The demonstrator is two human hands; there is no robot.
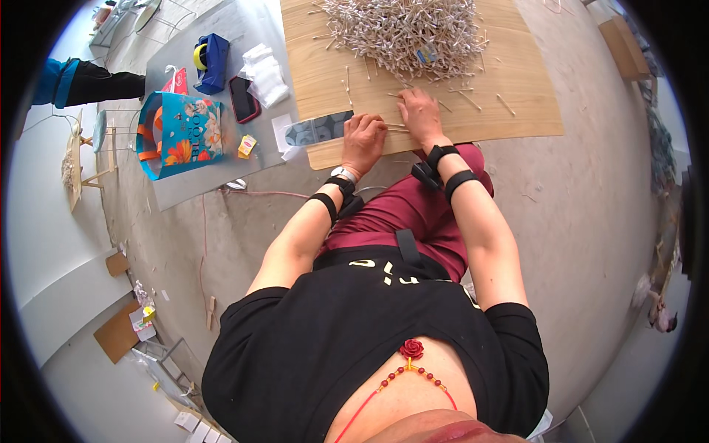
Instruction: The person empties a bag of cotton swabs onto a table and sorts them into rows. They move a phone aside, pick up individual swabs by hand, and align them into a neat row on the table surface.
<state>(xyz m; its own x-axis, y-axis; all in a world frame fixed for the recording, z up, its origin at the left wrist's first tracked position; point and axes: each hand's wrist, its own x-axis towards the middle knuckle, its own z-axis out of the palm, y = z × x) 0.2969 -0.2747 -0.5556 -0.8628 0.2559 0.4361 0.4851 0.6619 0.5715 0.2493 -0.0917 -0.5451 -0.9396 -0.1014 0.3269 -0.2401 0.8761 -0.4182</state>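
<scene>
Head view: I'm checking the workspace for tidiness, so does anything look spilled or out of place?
Mildly. Most thin sticks sit in one pile on the wooden board, but several loose sticks lie scattered apart from it. The left hand and right hand rest near the board's front edge. Nothing looks damaged.

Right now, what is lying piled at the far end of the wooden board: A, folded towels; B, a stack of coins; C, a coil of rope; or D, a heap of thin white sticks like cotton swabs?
D: a loose heap of thin white sticks, apparently cotton swabs, covers the far end of the wooden board, beyond the right hand and left hand.
</scene>
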